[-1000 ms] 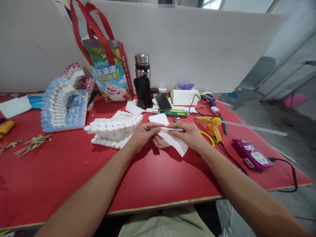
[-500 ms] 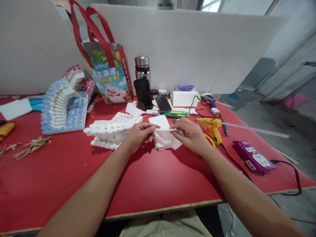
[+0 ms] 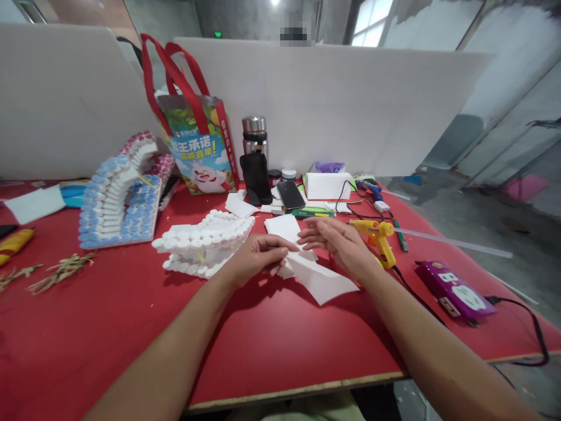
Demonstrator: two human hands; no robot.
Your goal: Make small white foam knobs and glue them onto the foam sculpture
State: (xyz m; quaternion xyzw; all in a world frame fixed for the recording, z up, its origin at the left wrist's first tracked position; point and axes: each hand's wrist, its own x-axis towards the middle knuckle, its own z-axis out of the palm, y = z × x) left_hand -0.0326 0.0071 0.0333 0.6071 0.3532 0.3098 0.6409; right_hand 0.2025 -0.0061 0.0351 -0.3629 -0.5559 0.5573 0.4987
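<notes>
My left hand [image 3: 256, 258] pinches one end of a white foam sheet [image 3: 322, 279] that lies slanted on the red table [image 3: 131, 316]. My right hand [image 3: 336, 241] hovers just above the sheet's far end, fingers loosely spread and holding nothing. Just left of my left hand sits a white model [image 3: 202, 241] built of stacked foam strips with round tips. More white foam pieces [image 3: 283, 225] lie right behind my hands.
A blue and pink foam model [image 3: 118, 196] stands at the left, a printed tote bag [image 3: 197, 143] behind it. A steel flask [image 3: 255, 135], two phones [image 3: 289, 195], a white box [image 3: 328, 186], a yellow glue gun [image 3: 376, 235] and a purple power strip [image 3: 456, 290] crowd the back and right.
My right hand let go of the sheet and lifted off it. The sheet swung down onto the table toward me. The camera tilted up a little.
</notes>
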